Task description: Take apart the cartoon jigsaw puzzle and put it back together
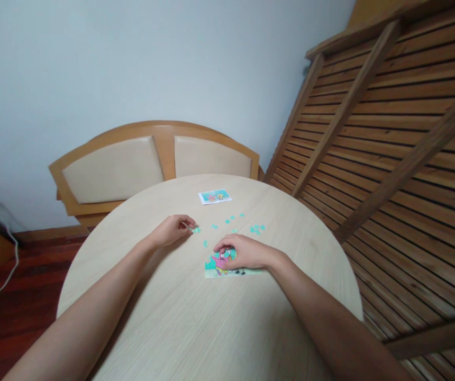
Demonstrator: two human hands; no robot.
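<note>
A partly assembled jigsaw puzzle point(211, 272) lies on the round table, with a pink cartoon figure on a turquoise ground. My right hand point(247, 252) rests over its upper right part and hides much of it. The thumb and fingers of that hand are curved and apart, and I see nothing between them. To the left, my left hand point(172, 230) has its fingers curled in, the tips pinching at a small turquoise jigsaw piece point(190, 229). Beside those fingertips lie more loose pieces point(197, 230). Another piece point(206, 243) sits between the hands.
Several turquoise pieces point(256, 229) are scattered beyond my right hand. Farther back on the pale wooden table point(164, 328) lies a picture card point(215, 197) with cartoon figures. A padded headboard point(112, 166) stands behind, and a slatted wooden frame point(370, 159) leans at the right.
</note>
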